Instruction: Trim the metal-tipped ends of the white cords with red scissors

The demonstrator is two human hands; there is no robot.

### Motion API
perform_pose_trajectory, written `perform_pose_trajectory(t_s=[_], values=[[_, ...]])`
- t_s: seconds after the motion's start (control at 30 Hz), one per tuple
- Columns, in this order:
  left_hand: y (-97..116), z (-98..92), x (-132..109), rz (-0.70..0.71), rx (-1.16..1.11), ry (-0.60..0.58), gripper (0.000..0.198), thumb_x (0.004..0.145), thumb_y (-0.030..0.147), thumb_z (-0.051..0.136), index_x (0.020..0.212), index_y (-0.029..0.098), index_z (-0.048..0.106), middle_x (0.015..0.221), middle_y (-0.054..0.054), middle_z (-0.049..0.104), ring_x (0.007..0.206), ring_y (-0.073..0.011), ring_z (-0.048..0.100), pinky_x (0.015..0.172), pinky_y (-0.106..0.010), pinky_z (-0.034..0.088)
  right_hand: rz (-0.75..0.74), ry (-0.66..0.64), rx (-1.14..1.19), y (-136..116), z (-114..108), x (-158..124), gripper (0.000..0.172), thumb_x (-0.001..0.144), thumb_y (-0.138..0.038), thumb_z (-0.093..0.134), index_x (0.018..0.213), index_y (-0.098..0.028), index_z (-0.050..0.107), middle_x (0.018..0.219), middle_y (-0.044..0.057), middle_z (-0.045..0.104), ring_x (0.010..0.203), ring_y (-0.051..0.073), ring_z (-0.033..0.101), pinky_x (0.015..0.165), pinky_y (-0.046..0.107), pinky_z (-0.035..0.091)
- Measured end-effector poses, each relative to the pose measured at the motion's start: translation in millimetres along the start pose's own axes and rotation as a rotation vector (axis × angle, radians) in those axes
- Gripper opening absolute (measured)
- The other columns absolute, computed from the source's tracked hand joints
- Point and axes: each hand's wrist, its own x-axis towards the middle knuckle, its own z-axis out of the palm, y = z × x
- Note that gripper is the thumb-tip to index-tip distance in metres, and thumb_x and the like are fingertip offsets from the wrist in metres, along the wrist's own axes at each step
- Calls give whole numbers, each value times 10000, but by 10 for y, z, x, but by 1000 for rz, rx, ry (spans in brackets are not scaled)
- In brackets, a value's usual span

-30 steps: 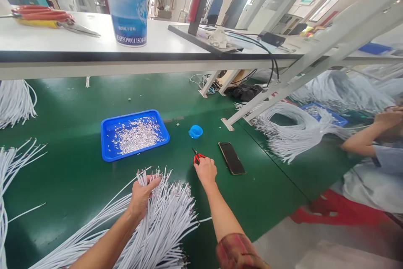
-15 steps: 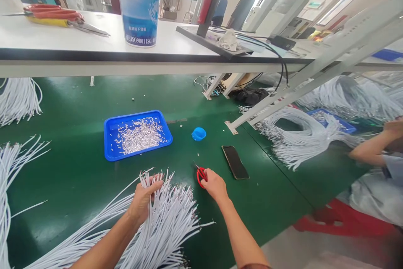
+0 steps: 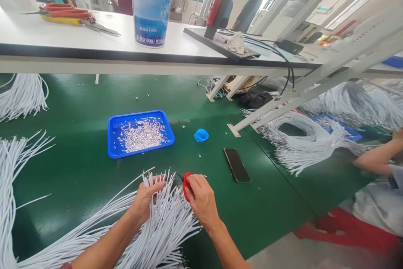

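A thick bundle of white wires (image 3: pixel 157 227) lies across the lower middle, with bare or dark tips pointing up and to the right. My left hand (image 3: pixel 145 202) is closed around several of these wires near their ends. My right hand (image 3: pixel 201 202) holds a small pair of red-handled scissors (image 3: pixel 187 187), their dark tips pointing up and left, close beside the wire ends. Whether the blades touch a wire cannot be made out. Above the bundle sits a blue tray (image 3: pixel 110 143) holding a heap of small shiny metal pieces (image 3: pixel 145 134).
A blue cup (image 3: pixel 201 135) and a phone (image 3: pixel 237 165) lie on the green table (image 3: pixel 85 168). More white wires (image 3: pixel 9 189) are at left and coiled wires (image 3: pixel 302 143) at right, near a co-worker's arm (image 3: pixel 379 155). A white shelf (image 3: pixel 103 44) crosses above, carrying pliers (image 3: pixel 67 13) and a can (image 3: pixel 151 13).
My right hand has moved left with the scissors, from open table to beside the wire ends. My left hand keeps its hold on the wires. The view has shifted slightly.
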Motion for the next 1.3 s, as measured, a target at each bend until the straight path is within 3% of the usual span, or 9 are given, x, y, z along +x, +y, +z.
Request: perform_pose_trajectory(t_s=[0.1,0.23,0.4,0.8,1.1,1.17,1.3], values=[[10,-7,-10,12,8,22,328,519,282,779,817,169,701,619,19,644,541,-95,539,474,-188,335,-40,-18,-9,-16,-24,-13,200,863,-259,422,965,-158,560,877,84,609,781,200,508,724,316,386],[24,6,-40,53,29,37,329,502,291,788,795,161,713,622,9,655,518,-93,511,466,-196,305,12,-83,-32,-134,-81,-3,297,747,-419,577,895,-161,562,825,62,597,756,200,509,736,330,339],[33,18,-68,49,-18,-55,306,519,282,788,796,171,720,658,-3,677,570,-106,540,531,-202,351,-14,-49,-43,-193,-20,-46,189,843,-342,474,808,-184,571,745,37,601,694,171,500,708,305,303],[22,38,-74,96,101,-6,305,522,306,777,779,152,718,573,10,592,490,-80,393,467,-209,226,-52,-59,-130,-127,24,-79,268,896,-347,432,753,-179,583,689,26,591,626,148,486,656,279,286],[-44,30,-53,135,112,5,281,529,309,774,757,154,720,572,21,582,490,-71,398,464,-210,236,-109,-28,-290,-129,8,-112,316,924,-287,378,701,-180,575,619,22,565,567,144,464,593,287,250],[-55,16,-42,133,124,13,288,534,302,769,775,151,723,576,19,586,487,-70,399,464,-208,237,-30,-17,-215,-125,-9,-100,326,912,-313,400,656,-183,556,598,11,545,540,131,446,572,270,261],[-60,-17,-21,111,101,29,308,535,293,771,803,152,715,586,21,599,487,-75,435,462,-206,263,328,2,140,-104,-81,-82,353,858,-411,466,589,-185,498,564,-24,470,516,105,421,526,214,316]])
